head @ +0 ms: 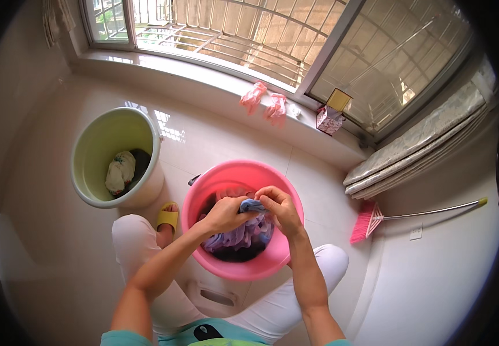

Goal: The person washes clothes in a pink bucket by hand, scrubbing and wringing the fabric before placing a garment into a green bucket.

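Note:
Over the pink plastic bucket (290, 179), my left hand (227, 215) grips a bunched blue cloth (251, 206). My right hand (283, 210) is at the right end of that cloth, thumb and fingers bent together on its edge. Below both hands, crumpled purple fabric (247, 233) lies in the bucket. Beside it are a reddish cloth (232, 193) towards the far side and dark material (237, 254) at the near side. My hands and the blue cloth hide part of this heap.
A tall bucket (156, 129), green inside, stands at the left, holding a pale cloth (120, 171). On the window ledge are pink plastic bags (275, 109) and a tissue box (330, 120). A pink broom (365, 221) leans right, below a curtain (422, 134).

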Available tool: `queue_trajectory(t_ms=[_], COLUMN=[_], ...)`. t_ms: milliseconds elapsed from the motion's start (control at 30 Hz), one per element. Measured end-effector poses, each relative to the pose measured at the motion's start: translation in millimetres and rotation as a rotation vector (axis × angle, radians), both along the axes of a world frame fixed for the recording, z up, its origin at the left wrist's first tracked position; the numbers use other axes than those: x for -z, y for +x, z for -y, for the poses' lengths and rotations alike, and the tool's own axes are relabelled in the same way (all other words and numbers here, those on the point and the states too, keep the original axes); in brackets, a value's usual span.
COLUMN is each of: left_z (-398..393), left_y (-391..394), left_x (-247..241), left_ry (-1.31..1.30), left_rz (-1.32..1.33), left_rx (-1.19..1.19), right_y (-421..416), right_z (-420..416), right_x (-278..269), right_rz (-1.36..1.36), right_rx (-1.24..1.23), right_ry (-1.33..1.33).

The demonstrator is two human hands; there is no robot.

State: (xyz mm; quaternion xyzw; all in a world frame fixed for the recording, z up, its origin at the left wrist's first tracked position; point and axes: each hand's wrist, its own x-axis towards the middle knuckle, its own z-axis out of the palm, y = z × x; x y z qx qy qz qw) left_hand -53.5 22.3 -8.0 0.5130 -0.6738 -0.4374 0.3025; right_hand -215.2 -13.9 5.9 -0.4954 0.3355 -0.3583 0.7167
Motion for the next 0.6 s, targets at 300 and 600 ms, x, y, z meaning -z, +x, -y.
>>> queue_trajectory(t_ms=[300,600], left_z=[-3.8,7.3], left_y=[9.4,16.2], left_x=[-24.3,30.6], left_ry=[0.323,0.784], left_rz=[-0.856,-1.098], left_rx=[-0.108,-0.529], right_y=[5.4,11.8], right_z=[-14.2,-15.7], right_x=[36.3,30.6], right_rz=[-0.431,0.033], right_rx=[-0.269,0.29], right_ry=[-0.329,0.058])
